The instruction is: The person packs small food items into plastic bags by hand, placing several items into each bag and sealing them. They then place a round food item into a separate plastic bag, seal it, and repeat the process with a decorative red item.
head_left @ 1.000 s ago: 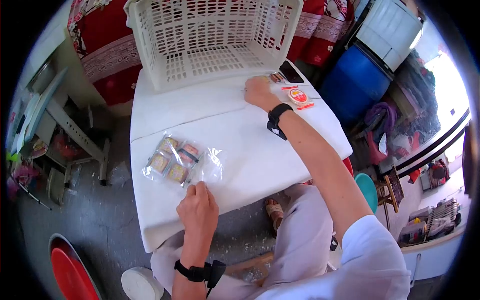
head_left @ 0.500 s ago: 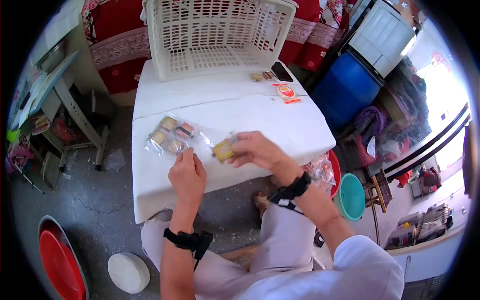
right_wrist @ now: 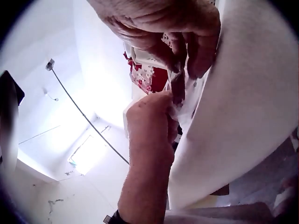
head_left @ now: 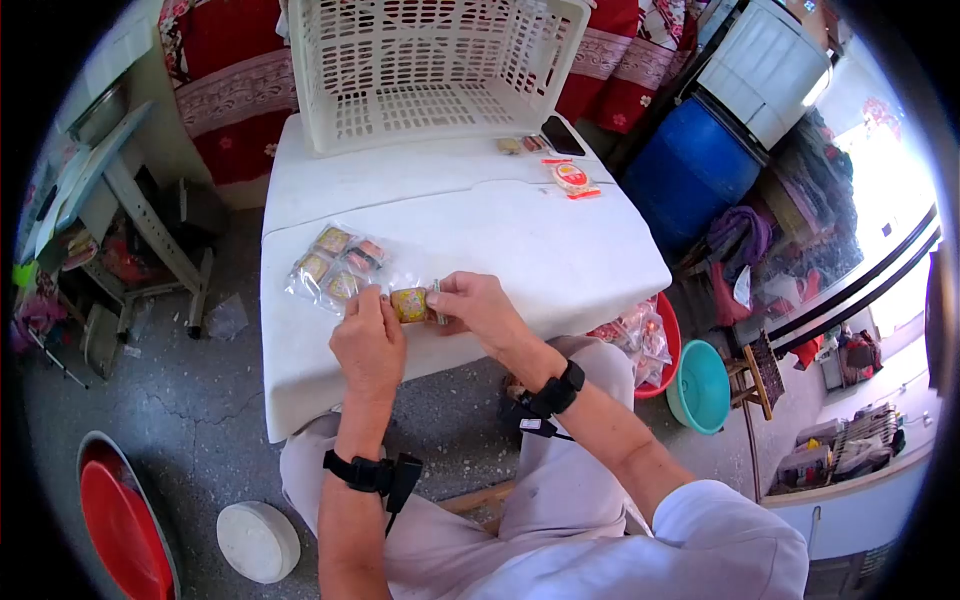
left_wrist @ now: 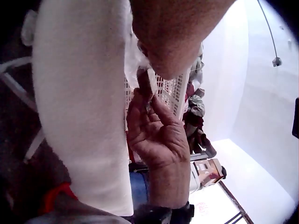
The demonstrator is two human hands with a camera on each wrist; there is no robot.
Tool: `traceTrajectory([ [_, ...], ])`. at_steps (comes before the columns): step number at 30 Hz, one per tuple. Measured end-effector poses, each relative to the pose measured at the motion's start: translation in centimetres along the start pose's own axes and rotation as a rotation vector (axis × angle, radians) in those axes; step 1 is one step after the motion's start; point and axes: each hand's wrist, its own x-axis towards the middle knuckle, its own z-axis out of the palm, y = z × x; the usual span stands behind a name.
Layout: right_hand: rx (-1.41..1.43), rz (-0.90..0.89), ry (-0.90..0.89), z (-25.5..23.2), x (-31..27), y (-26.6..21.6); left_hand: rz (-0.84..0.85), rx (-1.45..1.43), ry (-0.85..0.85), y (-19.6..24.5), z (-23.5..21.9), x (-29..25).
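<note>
Pinching a small yellow wrapped snack packet (head_left: 409,304) between thumb and fingertips, the right hand (head_left: 478,308) holds it at the near edge of the white cloth-covered table (head_left: 520,245), right at the mouth of a clear plastic bag (head_left: 335,270). The left hand (head_left: 366,338) has its fingers curled down onto the bag's near end, apparently pinching the opening; the wrist views are too close to confirm the grip. Several similar packets already lie inside the bag, so the filling looks partly done, with this packet not yet inside. More small packets (head_left: 522,144) and a red-and-white wrapped one (head_left: 573,180) remain at the far right, beside a dark phone (head_left: 563,135) and a white slotted plastic basket (head_left: 430,65).
</note>
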Motion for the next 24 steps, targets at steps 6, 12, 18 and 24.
traceTrajectory([
  [6, -0.136, -0.118, 0.059, 0.5, 0.9, -0.6, 0.004, 0.086, -0.080, 0.5, -0.4, -0.3],
  [12, 0.151, -0.050, 0.034, 3.6, 3.2, 0.0, 0.100, 0.072, 0.013, 0.5, -0.1, -0.3],
  [18, 0.410, -0.207, -0.049, 5.2, 6.4, 2.6, 0.103, 0.034, -0.011, 0.7, -0.2, -0.4],
  [24, 0.208, -0.105, -0.160, 4.5, 3.9, 1.3, 0.066, -0.002, -0.017, 0.9, -0.7, -0.2],
])
